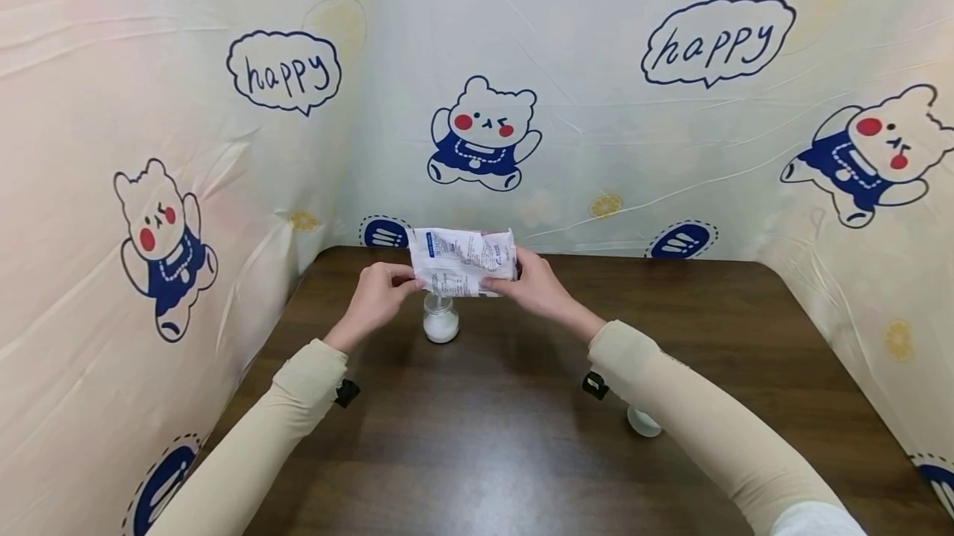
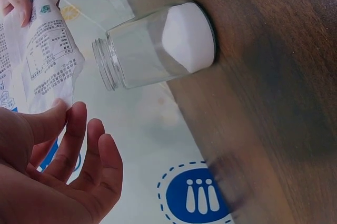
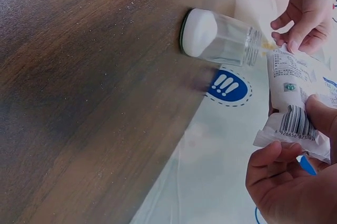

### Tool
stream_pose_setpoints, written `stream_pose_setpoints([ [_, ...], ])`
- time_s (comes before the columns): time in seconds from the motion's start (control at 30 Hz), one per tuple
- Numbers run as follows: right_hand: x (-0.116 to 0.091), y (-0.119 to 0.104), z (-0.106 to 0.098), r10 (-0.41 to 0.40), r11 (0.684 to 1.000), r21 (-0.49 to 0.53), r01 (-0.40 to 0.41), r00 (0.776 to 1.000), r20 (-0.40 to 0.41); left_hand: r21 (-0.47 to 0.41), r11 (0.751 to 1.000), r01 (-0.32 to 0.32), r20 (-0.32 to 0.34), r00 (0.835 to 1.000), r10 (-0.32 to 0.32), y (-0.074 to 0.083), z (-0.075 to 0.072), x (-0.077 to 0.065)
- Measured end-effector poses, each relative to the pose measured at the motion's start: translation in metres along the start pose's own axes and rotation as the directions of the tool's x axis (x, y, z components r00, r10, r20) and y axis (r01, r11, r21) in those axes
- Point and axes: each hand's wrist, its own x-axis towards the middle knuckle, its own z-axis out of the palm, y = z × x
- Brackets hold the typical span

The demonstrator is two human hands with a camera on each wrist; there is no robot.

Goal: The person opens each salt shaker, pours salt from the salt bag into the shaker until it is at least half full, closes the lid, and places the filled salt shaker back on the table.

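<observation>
White and covered in print, a packet (image 1: pixel 462 258) is pinched at one end between thumb and forefinger of the left hand (image 1: pixel 378 294), its other fingers loosely spread, while the right hand's (image 1: pixel 538 283) curled fingers grip the opposite end. It is held just above the mouth of an upright glass jar (image 1: pixel 440 322) with white powder (image 2: pixel 188 39) in its bottom. The jar stands on a brown counter (image 1: pixel 484 428), before a bear-printed curtain (image 1: pixel 596 138).

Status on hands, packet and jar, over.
Left hand pinches packet by one end; right hand grips the other. Packet held above upright, open jar; white contents inside. No obstruction seen between.
</observation>
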Motion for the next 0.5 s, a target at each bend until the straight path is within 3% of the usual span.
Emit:
stream_pose_setpoints([
  [0.5, 0.0, 0.0006, -0.0029, -0.002, 1.0, 0.02, 0.002, 1.0, 0.003, 0.0, 1.0, -0.002, -0.004, 1.0, 0.002, 0.0004, 0.0025, 0.0027],
])
